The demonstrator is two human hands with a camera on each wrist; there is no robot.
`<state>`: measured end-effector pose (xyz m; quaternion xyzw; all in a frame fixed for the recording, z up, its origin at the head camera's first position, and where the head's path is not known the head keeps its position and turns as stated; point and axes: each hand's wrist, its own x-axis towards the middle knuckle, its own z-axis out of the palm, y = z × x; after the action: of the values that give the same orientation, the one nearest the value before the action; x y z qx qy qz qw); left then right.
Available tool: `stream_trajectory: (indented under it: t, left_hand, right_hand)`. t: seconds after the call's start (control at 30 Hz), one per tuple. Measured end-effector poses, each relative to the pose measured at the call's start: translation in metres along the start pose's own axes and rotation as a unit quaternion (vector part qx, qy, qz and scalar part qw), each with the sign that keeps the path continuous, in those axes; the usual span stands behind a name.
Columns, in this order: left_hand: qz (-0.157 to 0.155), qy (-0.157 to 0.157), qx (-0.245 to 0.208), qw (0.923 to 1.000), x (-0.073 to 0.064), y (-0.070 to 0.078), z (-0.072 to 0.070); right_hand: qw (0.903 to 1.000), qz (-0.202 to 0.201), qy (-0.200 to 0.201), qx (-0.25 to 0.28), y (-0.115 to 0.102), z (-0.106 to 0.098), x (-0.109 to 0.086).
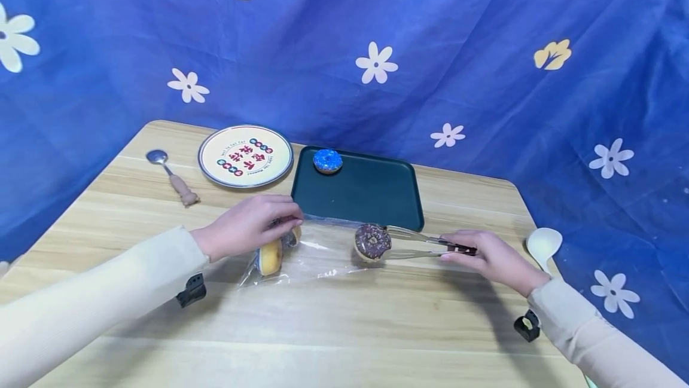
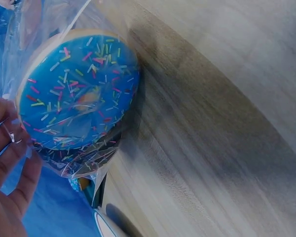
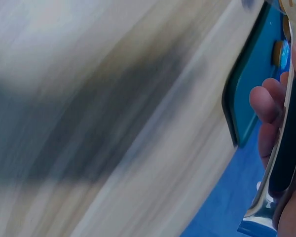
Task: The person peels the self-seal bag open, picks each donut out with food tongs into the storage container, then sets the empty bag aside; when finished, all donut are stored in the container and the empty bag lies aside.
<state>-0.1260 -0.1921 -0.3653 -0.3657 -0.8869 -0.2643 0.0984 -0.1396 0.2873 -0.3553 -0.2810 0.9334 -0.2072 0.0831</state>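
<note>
My left hand [image 1: 253,226] pinches the film of a clear plastic bag [image 1: 323,253] over the table. Inside the bag are a blue-iced doughnut with coloured sprinkles [image 2: 79,89] and a dark-iced doughnut [image 2: 81,160] partly behind it. My right hand [image 1: 487,253] grips metal tongs [image 1: 411,235] with dark handles. Between the tongs' tips is a chocolate-iced doughnut [image 1: 372,241] with sprinkles, overlapping the bag's right end in the head view. In the right wrist view the fingers wrap round the tongs' handle [image 3: 291,133].
Behind the bag lies a dark green tray [image 1: 371,191] bearing a blue doughnut [image 1: 327,161]. A printed white plate [image 1: 215,155] stands at the back left, beside a spoon [image 1: 180,185]. A white ladle [image 1: 543,244] lies at the table's right edge. Blue cloth [image 1: 323,47] hangs behind.
</note>
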Motion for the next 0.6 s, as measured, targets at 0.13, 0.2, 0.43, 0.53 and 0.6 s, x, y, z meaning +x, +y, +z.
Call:
stream_trajectory:
  t: [0.13, 0.2, 0.43, 0.53, 0.6]
  left_hand:
    - [-0.008, -0.006, -0.002, 0.9999, 0.000, 0.001, -0.001]
    - [-0.009, -0.007, -0.003, 0.9999, 0.000, 0.001, -0.001]
    - [-0.012, -0.008, -0.006, 0.9999, -0.002, 0.002, -0.002]
    - [-0.013, -0.009, -0.007, 0.9999, -0.001, 0.002, -0.001]
    - [-0.012, -0.008, -0.004, 0.9999, -0.001, 0.002, -0.001]
  right_hand:
    - [0.9998, 0.015, 0.006, 0.014, 0.005, -0.008, -0.006]
    - [0.9992, 0.019, 0.008, 0.034, 0.007, -0.011, -0.008]
    - [0.9983, -0.005, 0.040, 0.041, 0.014, -0.018, -0.002]
    - [0.9980, -0.005, 0.054, 0.032, 0.017, -0.018, 0.007]
    - [0.9980, 0.009, 0.059, 0.023, 0.018, -0.018, 0.016]
